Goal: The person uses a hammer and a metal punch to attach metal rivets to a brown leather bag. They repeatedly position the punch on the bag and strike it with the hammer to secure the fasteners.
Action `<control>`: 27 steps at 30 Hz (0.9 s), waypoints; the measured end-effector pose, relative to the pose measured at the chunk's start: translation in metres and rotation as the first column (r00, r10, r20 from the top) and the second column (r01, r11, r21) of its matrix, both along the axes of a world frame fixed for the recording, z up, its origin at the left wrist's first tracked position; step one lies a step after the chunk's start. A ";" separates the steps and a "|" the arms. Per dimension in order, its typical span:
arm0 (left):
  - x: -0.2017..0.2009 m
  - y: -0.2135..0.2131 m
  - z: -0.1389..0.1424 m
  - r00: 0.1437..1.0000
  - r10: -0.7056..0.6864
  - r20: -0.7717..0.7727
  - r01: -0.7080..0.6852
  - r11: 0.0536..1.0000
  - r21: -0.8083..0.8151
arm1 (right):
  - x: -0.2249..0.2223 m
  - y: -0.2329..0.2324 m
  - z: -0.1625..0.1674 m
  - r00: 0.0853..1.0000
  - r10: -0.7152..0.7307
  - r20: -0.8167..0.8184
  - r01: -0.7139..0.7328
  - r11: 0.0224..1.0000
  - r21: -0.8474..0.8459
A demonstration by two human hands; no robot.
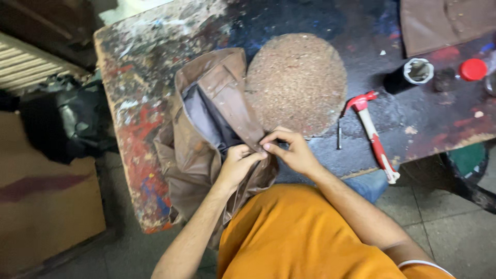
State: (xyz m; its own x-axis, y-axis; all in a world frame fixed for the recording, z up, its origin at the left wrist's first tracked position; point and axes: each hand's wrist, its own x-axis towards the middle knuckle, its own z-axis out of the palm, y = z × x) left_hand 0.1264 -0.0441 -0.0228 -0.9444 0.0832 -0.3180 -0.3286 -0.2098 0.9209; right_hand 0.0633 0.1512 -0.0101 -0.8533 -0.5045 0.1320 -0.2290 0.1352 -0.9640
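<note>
Both hands, left hand [238, 161] and right hand [292, 150], each grip pinched shut on brown leather garment [206, 129] at paint-stained tabletop [129, 134] near edge, round cork-like pad [295, 82] just beside, red-handled hammer [373, 133] farther right.

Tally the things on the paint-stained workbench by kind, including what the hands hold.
Brown leather garment, pinched by left hand and right hand: 1
Round speckled pad: 1
Red-and-white hammer: 1
Black cylinder: 1
Red cap: 1
Brown sheet at the far corner: 1
Total: 6
</note>
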 end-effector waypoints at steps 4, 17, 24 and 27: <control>-0.001 0.007 -0.013 0.998 0.050 -0.048 -0.055 0.993 -0.109 | 0.002 0.002 0.002 1.000 0.003 -0.018 -0.002 1.000 0.017; 0.004 0.021 0.002 0.982 0.062 -0.176 -0.115 0.945 -0.307 | 0.008 0.010 0.022 0.996 0.025 -0.086 -0.025 1.000 -0.001; 0.008 0.003 0.082 0.950 -0.301 -0.080 0.141 0.646 -0.750 | 0.023 0.041 0.018 0.993 -0.021 -0.115 0.017 0.999 -0.038; 0.018 0.000 0.107 0.885 -0.431 -0.176 0.066 0.490 -0.869 | 0.034 0.064 0.004 0.993 -0.068 0.096 0.072 0.997 -0.031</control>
